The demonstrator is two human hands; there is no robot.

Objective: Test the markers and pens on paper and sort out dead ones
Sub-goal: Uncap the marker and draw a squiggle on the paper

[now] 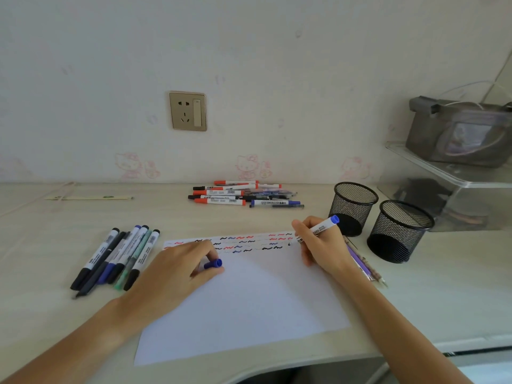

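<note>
A white sheet of paper (249, 300) lies in front of me, with rows of red, blue and black squiggles along its far edge. My right hand (321, 245) grips a white marker with a blue end (322, 226), its tip down at the paper's far right corner. My left hand (177, 275) rests on the paper and pinches the blue cap (214, 264). A pile of red, black and blue markers and pens (238, 195) lies at the back. Several dark and blue markers (119, 256) lie in a row left of the paper.
Two black mesh pen cups (354, 206) (399, 231) stand at the right. A few pens (365, 266) lie beside the paper's right edge, under my right wrist. A clear shelf holding a grey pouch (460, 131) sits far right. The desk edge (415, 347) curves near me.
</note>
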